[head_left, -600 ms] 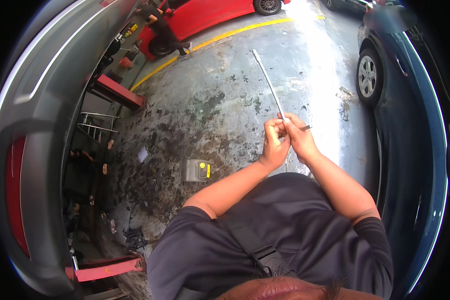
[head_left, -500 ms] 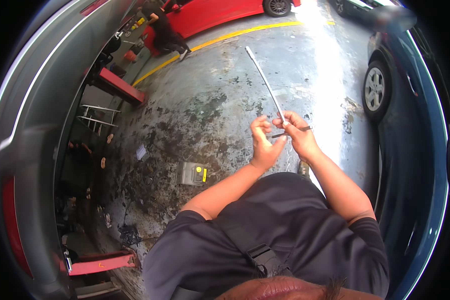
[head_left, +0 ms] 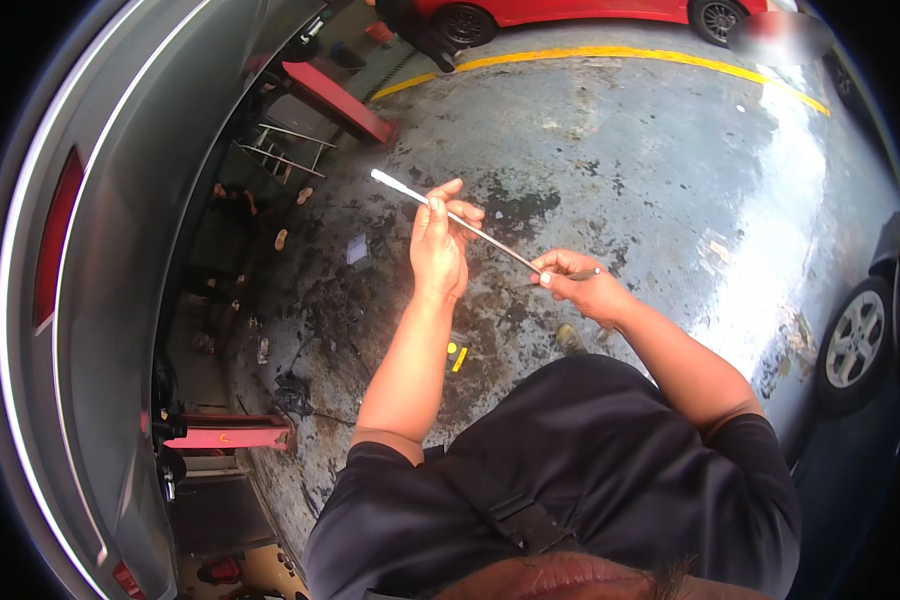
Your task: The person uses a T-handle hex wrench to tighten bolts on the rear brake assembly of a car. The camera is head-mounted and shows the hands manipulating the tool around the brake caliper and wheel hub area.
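Observation:
A long, thin silver T-handle wrench [head_left: 505,247] slants across in front of me, its thicker, shiny tip at the upper left. My left hand [head_left: 440,245] has the shaft between thumb and fingers, a little below that tip. At the other end, my right hand [head_left: 582,287] is closed around the handle, and a short dark end of the crossbar sticks out beside its knuckles. The fingers hide most of the crossbar.
A grey car [head_left: 120,250] stands close on my left, with red lift arms [head_left: 340,100] beside it. On the stained floor lies a case with yellow labels [head_left: 457,356], partly behind my left forearm. A dark car's wheel [head_left: 858,335] is at right. A red car [head_left: 570,10] and a person [head_left: 420,30] are beyond.
The wrench has swung from pointing away to pointing up-left. My left hand has moved from beside the handle to the shaft near the tip. The view has turned to the left.

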Action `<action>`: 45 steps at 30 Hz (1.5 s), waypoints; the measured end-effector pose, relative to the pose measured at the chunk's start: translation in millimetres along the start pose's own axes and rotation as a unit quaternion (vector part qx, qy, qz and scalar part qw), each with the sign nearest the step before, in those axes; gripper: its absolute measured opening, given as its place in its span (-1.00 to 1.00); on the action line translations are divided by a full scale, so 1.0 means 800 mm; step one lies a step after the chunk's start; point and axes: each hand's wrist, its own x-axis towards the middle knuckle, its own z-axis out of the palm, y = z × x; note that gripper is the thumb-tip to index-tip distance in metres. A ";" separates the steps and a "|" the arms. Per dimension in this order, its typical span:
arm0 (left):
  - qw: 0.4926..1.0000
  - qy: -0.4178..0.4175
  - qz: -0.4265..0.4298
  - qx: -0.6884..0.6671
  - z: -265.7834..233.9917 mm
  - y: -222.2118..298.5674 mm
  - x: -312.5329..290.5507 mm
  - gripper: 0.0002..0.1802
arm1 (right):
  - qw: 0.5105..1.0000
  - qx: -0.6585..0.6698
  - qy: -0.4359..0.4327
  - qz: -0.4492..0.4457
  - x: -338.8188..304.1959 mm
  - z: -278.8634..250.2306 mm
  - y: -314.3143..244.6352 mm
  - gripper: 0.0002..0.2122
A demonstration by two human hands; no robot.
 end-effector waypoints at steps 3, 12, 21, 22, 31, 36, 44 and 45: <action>0.999 -0.011 0.023 0.026 -0.012 0.009 0.101 -0.48 | 0.995 0.089 -0.019 0.035 0.079 -0.012 0.004 -0.80; 0.995 -0.041 0.091 -0.012 -0.024 0.080 0.390 -0.47 | 0.983 0.121 0.073 -0.115 0.322 -0.077 -0.049 -0.88; 0.989 0.006 0.150 -0.006 -0.059 0.125 0.543 -0.54 | 0.905 -0.219 0.132 -0.339 0.498 -0.163 -0.151 -0.93; 0.987 0.020 0.158 -0.010 -0.064 0.126 0.548 -0.53 | 0.904 -0.225 0.123 -0.342 0.511 -0.167 -0.156 -0.92; 0.982 0.028 0.186 0.005 -0.091 0.118 0.582 -0.42 | 0.893 -0.236 0.056 -0.380 0.575 -0.174 -0.151 -0.82; 0.981 -0.004 0.195 0.013 -0.108 0.122 0.586 -0.35 | 0.867 -0.247 0.067 -0.427 0.600 -0.165 -0.143 -0.77; 0.978 -0.069 0.198 -0.008 -0.116 0.124 0.589 -0.39 | 0.833 -0.277 0.118 -0.464 0.622 -0.159 -0.134 -0.72; 0.977 -0.074 0.199 -0.008 -0.118 0.124 0.590 -0.38 | 0.833 -0.280 0.123 -0.461 0.622 -0.159 -0.133 -0.71</action>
